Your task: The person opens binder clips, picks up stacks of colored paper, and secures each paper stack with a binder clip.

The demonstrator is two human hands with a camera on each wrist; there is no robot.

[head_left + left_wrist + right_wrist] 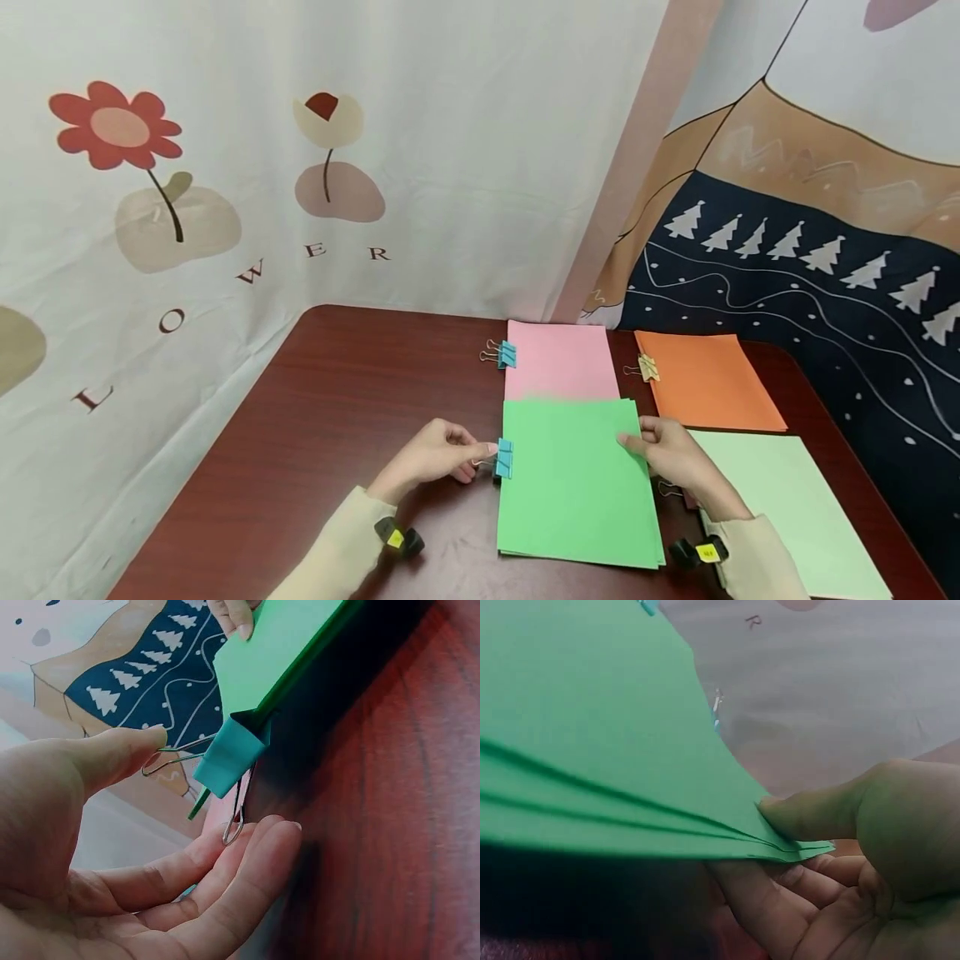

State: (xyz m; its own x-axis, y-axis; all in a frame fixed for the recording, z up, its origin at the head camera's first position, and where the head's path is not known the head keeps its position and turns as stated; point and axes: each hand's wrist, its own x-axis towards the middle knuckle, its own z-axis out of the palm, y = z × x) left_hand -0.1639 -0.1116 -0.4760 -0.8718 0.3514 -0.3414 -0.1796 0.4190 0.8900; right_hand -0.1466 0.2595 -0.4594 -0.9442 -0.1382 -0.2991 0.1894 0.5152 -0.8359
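A stack of bright green paper (573,492) is held up off the table, with a teal binder clip (504,458) on its left edge. My left hand (441,457) holds that clip by its wire handles. In the left wrist view, the thumb touches one wire loop and the fingers touch the other, while the teal clip body (231,754) straddles the paper edge. My right hand (675,457) pinches the stack's right edge, thumb on top and fingers beneath. Several sheet edges (630,806) fan slightly apart in the right wrist view.
Behind lies pink paper (562,360) with another teal binder clip (507,353). Orange paper (716,382) with a yellow clip (648,367) lies at the back right. Pale green paper (795,508) is partly under the right forearm. The brown table (337,383) meets printed curtains.
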